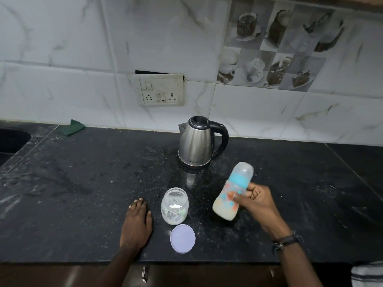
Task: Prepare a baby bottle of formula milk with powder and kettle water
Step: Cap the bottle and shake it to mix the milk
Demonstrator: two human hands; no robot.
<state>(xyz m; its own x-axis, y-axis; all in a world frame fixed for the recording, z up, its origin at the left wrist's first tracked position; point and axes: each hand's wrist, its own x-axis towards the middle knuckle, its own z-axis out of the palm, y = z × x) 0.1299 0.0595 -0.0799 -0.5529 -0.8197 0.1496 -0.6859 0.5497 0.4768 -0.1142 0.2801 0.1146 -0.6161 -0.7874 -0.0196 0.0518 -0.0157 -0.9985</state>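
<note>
My right hand grips a baby bottle round its middle and holds it tilted above the black counter. The bottle has a clear cap, a blue collar and pale milky liquid in its lower part. My left hand rests flat on the counter, fingers straight, just left of an open clear jar with a little white powder inside. The jar's lilac lid lies flat in front of it. A steel kettle with a black handle stands behind, lid down.
A wall socket panel sits on the tiled wall above the kettle. A green cloth lies at the back left by a sink edge. Powder specks dust the counter. A striped towel hangs at bottom right.
</note>
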